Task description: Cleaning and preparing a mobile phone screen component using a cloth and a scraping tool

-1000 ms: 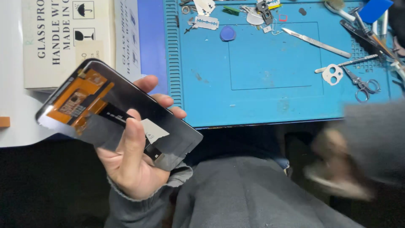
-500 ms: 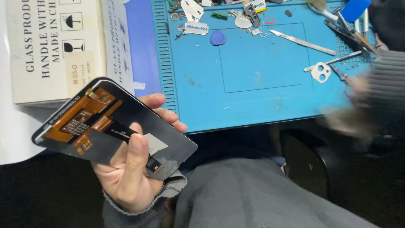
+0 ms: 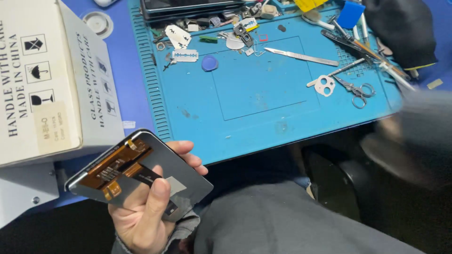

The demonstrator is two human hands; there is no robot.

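My left hand (image 3: 146, 211) grips a phone screen panel (image 3: 136, 174) by its lower end, back side up, thumb across it. The panel's back is grey with an orange flex cable and a black ribbon. It is held in front of the table edge, above my lap. My right hand (image 3: 400, 146) is a blur at the right, just off the front right corner of the blue work mat (image 3: 263, 94). Whether it holds anything is not visible.
A white cardboard box (image 3: 47, 84) stands at the left. On the mat lie a scalpel (image 3: 301, 56), small scissors (image 3: 355, 89), a razor blade (image 3: 184, 55), a blue round pick (image 3: 210, 62), tweezers and several small parts. A black cloth (image 3: 400, 28) sits at the back right.
My right hand has swept from low at the right up toward the mat's right corner. My left hand with the panel has stayed nearly still.
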